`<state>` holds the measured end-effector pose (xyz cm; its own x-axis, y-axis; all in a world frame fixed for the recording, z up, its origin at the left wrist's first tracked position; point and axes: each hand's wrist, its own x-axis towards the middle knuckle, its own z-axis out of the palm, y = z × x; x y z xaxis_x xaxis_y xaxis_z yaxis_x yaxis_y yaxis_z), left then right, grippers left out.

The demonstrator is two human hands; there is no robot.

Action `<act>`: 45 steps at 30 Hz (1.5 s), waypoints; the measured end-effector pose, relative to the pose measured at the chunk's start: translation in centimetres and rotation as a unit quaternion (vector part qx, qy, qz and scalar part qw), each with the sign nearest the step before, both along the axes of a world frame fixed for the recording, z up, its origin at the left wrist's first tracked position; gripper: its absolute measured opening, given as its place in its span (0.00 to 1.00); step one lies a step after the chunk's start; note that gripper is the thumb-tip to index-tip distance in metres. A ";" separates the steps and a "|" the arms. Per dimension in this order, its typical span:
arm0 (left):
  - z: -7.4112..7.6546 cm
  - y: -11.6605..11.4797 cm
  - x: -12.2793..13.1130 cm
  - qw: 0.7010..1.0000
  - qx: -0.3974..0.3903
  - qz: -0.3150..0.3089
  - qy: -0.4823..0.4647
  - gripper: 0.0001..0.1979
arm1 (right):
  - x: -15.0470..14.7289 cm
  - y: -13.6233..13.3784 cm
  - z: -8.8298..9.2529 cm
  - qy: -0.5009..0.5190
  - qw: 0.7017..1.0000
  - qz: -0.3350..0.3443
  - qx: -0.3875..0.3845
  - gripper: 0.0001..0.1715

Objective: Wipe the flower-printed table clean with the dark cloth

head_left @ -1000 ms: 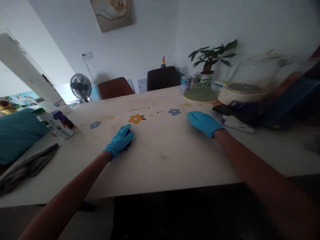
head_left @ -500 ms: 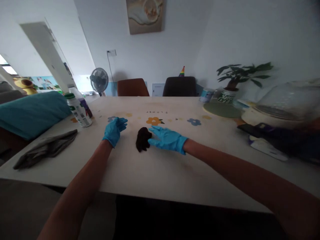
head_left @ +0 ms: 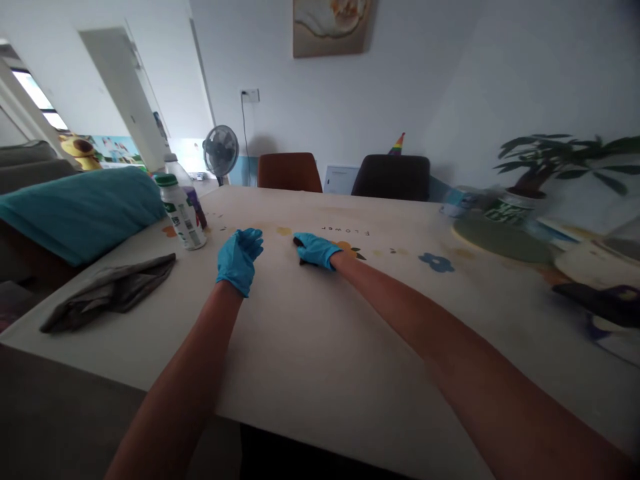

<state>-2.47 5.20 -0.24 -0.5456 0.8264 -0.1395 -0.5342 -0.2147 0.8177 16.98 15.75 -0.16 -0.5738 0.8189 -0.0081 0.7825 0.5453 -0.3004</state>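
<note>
My right hand [head_left: 316, 249], in a blue disposable glove, lies on the white tabletop [head_left: 305, 333] with its fingers closed over a crumpled dark brown cloth [head_left: 298, 241]. Only small edges of this cloth show past the glove. To the left, my left hand [head_left: 240, 259] wears a matching blue glove. Its fingers are stretched out and nothing shows in them. A gap of bare tabletop separates the two hands. Printed flowers and the word "Flower" run across the table beyond them.
A grey cloth [head_left: 110, 293] lies at the left, near a white bottle with a green cap [head_left: 181, 212]. At the right stand a potted plant [head_left: 515, 200] and a round green mat [head_left: 500, 238]. Two chairs [head_left: 290, 172] and a fan [head_left: 221, 152] are behind the table.
My right hand has closed over the dark brown cloth and carried it farther away across the table. My left hand stays raised and open. The view has turned somewhat to the left.
</note>
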 end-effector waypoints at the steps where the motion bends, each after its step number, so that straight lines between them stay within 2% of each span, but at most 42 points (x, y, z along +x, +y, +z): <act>1: -0.1 0.1 -0.1 1.000 0.001 -0.001 0.004 0.13 | -0.2 1.0 0.1 0.002 1.000 -0.008 0.002 0.39; 3: -0.4 0.3 -0.4 1.000 0.001 -0.001 0.017 0.13 | -0.9 2.2 0.0 0.007 1.000 -0.021 0.008 0.39; 5: -0.7 0.5 -0.7 1.000 0.000 0.002 0.030 0.13 | -1.5 2.1 -0.4 0.015 1.000 -0.018 0.013 0.38; 9: -1.0 0.7 -1.0 0.999 -0.013 0.006 0.037 0.13 | -1.5 -0.7 -1.4 0.036 0.999 0.038 0.014 0.39; 14: -0.4 0.2 -0.6 1.000 -0.017 0.003 0.019 0.13 | 2.0 -4.5 -1.8 0.063 0.983 0.172 -0.004 0.42; 18: 0.1 -0.2 -0.3 1.000 -0.018 -0.006 0.005 0.15 | 5.4 -7.5 -1.8 0.066 0.976 0.205 -0.021 0.39; 21: 0.1 -0.1 -0.3 1.000 -0.010 -0.005 0.005 0.14 | 6.4 -10.2 -2.1 0.072 0.962 0.263 -0.022 0.36; 25: -0.4 0.1 -0.4 1.000 0.001 -0.005 0.021 0.12 | 4.4 -12.5 -2.7 0.074 0.940 0.333 -0.027 0.34; 28: -0.8 0.2 -0.5 1.000 0.000 0.007 0.028 0.12 | 1.3 -11.9 -2.8 0.065 0.936 0.347 -0.013 0.34; 30: -1.1 0.3 -0.7 0.999 0.003 0.015 0.039 0.12 | -0.9 -10.6 -2.7 0.065 0.942 0.330 0.003 0.33; 33: -1.5 0.4 -0.8 0.998 0.014 0.014 0.065 0.13 | -3.4 -7.8 -2.1 0.060 0.961 0.268 0.023 0.30; 37: -1.4 0.4 -0.7 0.998 -0.002 0.019 0.057 0.12 | -4.3 -3.6 -0.9 -0.007 0.993 0.112 0.048 0.26; 40: -1.2 0.3 -0.5 0.999 -0.017 0.022 0.029 0.11 | -2.4 -0.7 0.0 -0.052 0.997 0.005 0.060 0.23; 43: -1.1 0.3 -0.5 1.000 -0.012 0.011 0.023 0.10 | 1.2 1.1 0.5 -0.086 0.992 -0.058 0.070 0.23; 45: -1.2 0.3 -0.5 1.000 -0.011 -0.001 0.022 0.09 | 3.8 1.3 0.7 -0.109 0.988 -0.080 0.080 0.24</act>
<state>-2.93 5.53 -1.44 -0.5495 0.8248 -0.1331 -0.4981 -0.1955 0.8448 20.78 17.03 0.50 -0.4358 0.8998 0.0192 0.8991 0.4362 -0.0352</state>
